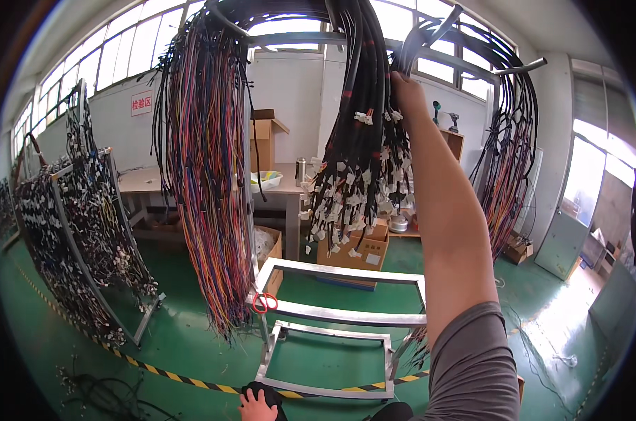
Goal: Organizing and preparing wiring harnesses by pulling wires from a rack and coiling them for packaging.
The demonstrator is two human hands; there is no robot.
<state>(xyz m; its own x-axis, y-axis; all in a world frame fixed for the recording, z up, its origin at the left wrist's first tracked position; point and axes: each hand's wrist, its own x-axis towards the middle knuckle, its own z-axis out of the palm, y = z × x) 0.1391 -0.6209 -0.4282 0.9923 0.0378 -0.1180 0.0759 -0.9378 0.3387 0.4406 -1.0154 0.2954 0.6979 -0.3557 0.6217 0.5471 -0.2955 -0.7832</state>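
Note:
My right arm reaches up to the metal rack, where my right hand (406, 95) is closed round a bundle of black cables (404, 59) near the top bar. Beside it, a thick cluster of black sheathed cables (360, 84) hangs over the bar. White connectors (346, 203) crowd the lower ends of that cluster. Low down, my left hand (259, 405) lies with its fingers apart on something black (270, 393) in front of me. It holds nothing that I can see.
Long multicoloured wires (209, 182) hang at the rack's left, more cables (511, 140) at its right. Red-handled scissors (265, 303) are on the lower metal frame (346, 313). Another loaded rack (72, 245) stands left. Behind are a table (139, 181) and a cardboard box (360, 256).

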